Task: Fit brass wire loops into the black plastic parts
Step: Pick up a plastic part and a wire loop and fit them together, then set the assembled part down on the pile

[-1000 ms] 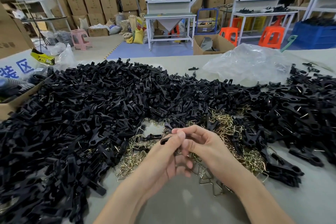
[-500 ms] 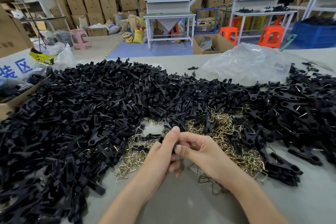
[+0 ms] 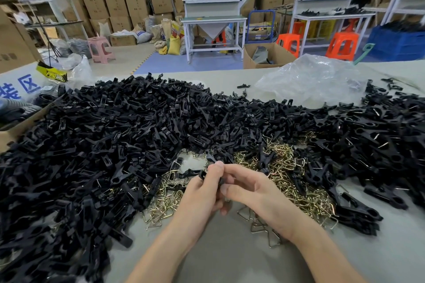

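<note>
- A small black plastic part (image 3: 203,175) sat pinched between the two hands above the counter's near middle, most of it hidden by fingers; only its dark, blocky left end showed beside the left thumb.
- The left hand (image 3: 202,193) was closed on that part, thumb pressed along its top.
- The right hand (image 3: 250,190) met it from the right, fingers curled onto the same part; whether a wire loop was in the grip could not be told.
- Brass wire loops (image 3: 289,181), thin bent and yellowish, lay heaped just behind and beside the hands.
- A big pile of black parts (image 3: 115,135) spread from the counter's left edge to its right.
- Crumpled clear plastic bag (image 3: 310,80) lay toward the far right of the grey counter (image 3: 230,259).
</note>
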A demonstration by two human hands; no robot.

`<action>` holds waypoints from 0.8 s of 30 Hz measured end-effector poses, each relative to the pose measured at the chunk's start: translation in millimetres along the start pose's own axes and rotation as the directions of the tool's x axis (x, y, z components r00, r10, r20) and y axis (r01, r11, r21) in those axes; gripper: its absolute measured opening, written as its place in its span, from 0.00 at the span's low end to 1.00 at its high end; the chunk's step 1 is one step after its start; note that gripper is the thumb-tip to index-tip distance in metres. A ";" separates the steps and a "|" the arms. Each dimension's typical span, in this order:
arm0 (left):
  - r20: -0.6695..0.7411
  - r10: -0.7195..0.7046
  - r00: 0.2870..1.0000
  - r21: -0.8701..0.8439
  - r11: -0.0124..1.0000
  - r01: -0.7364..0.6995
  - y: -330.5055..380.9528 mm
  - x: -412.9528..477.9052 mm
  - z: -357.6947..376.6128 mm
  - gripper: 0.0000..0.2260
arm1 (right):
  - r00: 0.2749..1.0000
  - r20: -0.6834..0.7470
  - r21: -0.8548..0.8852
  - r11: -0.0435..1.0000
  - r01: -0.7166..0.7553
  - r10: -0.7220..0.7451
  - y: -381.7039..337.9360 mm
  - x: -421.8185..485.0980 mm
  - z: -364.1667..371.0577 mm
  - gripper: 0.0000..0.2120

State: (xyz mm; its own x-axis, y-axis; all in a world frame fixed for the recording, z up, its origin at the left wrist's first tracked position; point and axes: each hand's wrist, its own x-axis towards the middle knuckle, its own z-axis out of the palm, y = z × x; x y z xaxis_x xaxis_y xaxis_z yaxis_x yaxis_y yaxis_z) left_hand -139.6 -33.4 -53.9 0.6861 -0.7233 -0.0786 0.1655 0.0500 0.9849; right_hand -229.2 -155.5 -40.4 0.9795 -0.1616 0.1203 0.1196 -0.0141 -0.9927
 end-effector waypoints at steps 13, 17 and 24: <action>0.149 0.120 0.981 0.051 0.990 -0.129 -1.3 -5.6 2.8 0.28 | 0.941 -0.264 -0.299 0.946 0.128 -0.210 2.9 -3.5 0.7 0.09; 0.171 0.142 0.975 0.094 0.983 -0.160 -1.5 -7.5 1.7 0.21 | 0.754 -0.618 -0.030 0.966 0.258 -0.221 -32.7 7.1 -46.6 0.10; 0.082 0.260 0.962 0.398 0.877 -0.270 -4.4 -17.3 10.3 0.15 | 0.728 -0.682 0.369 0.891 0.266 0.065 -70.7 9.1 -105.9 0.10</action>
State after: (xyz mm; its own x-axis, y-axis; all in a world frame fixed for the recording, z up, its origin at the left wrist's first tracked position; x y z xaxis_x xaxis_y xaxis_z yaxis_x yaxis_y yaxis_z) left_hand -159.6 -28.1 -55.3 0.6452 -0.7393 0.1927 -0.3223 -0.0347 0.9460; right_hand -246.0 -260.5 30.3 0.6104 -0.7919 0.0198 0.4272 0.3080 -0.8501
